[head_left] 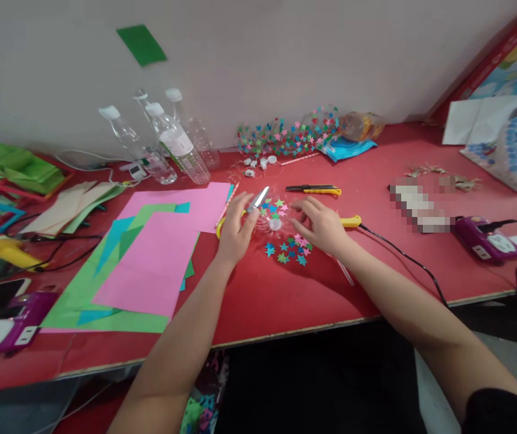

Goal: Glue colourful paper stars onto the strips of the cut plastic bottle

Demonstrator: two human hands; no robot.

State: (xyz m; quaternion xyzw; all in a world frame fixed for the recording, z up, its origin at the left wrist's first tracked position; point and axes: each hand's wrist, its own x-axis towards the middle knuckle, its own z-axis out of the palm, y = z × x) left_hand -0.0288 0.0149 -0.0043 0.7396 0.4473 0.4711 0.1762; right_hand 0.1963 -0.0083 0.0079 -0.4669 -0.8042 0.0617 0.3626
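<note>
My left hand (239,231) is at the left of a small clear plastic piece (275,224), its fingers apart, over scissors (259,199) whose blades point up and right. My right hand (318,224) is at the other side of the plastic piece, fingers spread and curved, with nothing visible in them. Colourful paper stars (301,260) lie below and between the hands. A yellow-handled tool (351,222) with a black cord lies beside my right hand, partly hidden behind it.
Coloured paper sheets (149,265) cover the red table (258,325) at left. Behind stand clear bottles (186,154); star-covered bottles (285,134) lie by the wall. A yellow cutter (319,190) lies beyond my hands. A purple power strip (484,241) is at right.
</note>
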